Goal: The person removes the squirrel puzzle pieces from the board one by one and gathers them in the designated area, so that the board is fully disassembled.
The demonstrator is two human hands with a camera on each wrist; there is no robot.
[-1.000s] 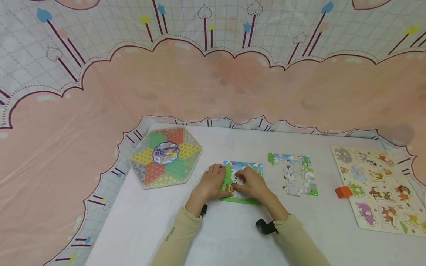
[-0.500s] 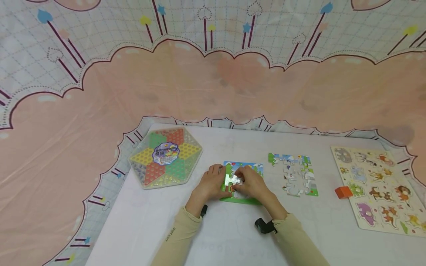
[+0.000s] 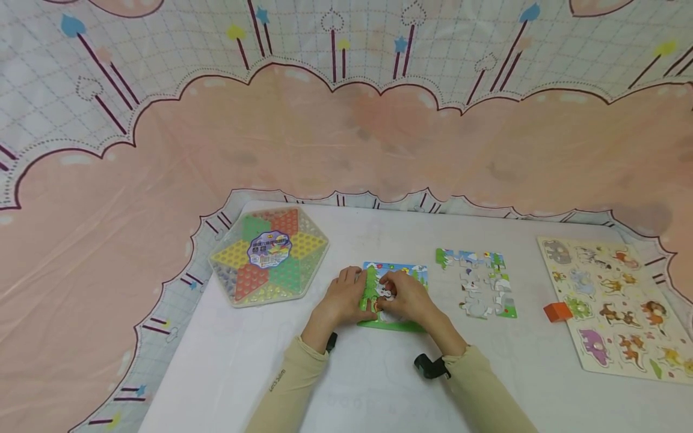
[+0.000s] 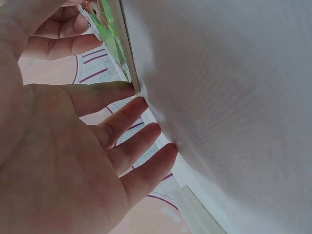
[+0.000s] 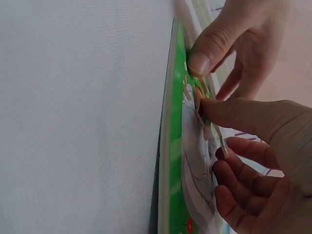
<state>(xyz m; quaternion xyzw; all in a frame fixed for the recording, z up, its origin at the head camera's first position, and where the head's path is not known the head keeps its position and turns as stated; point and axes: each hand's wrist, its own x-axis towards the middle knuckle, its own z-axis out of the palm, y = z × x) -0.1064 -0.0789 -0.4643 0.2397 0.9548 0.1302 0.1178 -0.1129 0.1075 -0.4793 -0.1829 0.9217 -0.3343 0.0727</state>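
A jigsaw puzzle board with a green lower border lies on the white table. My left hand rests at its left side. The left thumb presses on the board, while the other fingers stretch out along the edge, tips at the tabletop. My right hand is over the middle of the board, pinching a jigsaw piece between thumb and fingertips. The right wrist view shows that piece tilted, its edge raised off the picture. Part of the picture is hidden under the right hand.
Several partly joined jigsaw pieces lie to the board's right. Beyond them are an orange block and a wooden animal peg puzzle. A hexagonal Chinese checkers set lies at left. Patterned cloth hangs behind the table.
The jigsaw piece in my right hand tilted and caught bright glare half a second ago; now its printed face shows again. My left hand has stayed in place.
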